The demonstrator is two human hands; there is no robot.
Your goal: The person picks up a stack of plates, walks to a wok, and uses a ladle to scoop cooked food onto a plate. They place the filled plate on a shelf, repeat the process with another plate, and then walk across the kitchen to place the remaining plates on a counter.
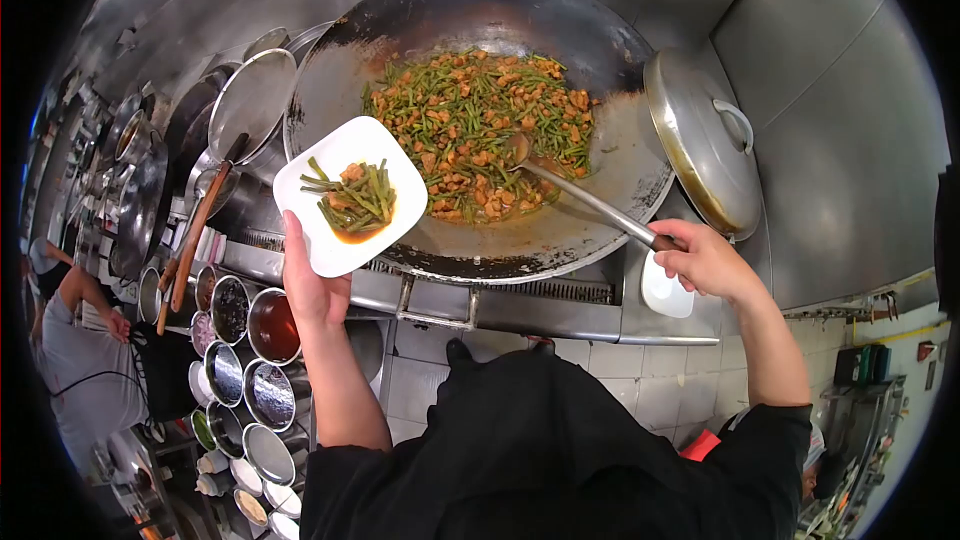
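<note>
My left hand [316, 285] grips a white square plate [405, 210] by its lower left edge, above the near left rim of a huge wok [620, 195]. On the plate lies a small portion of green beans with meat pieces [355, 202] in brown sauce. My right hand [705, 258] is closed around the dark handle end of a long metal ladle [590, 202]. The ladle's bowl rests among the green beans and meat [470, 120] in the wok, partly covered by food.
A large metal lid [700, 140] leans at the wok's right, with a small white dish [667, 290] below it. Strainers [252, 95] and pans stand at the left. Several metal pots of sauces and seasonings [275, 325] sit lower left. Another person [85, 370] stands far left.
</note>
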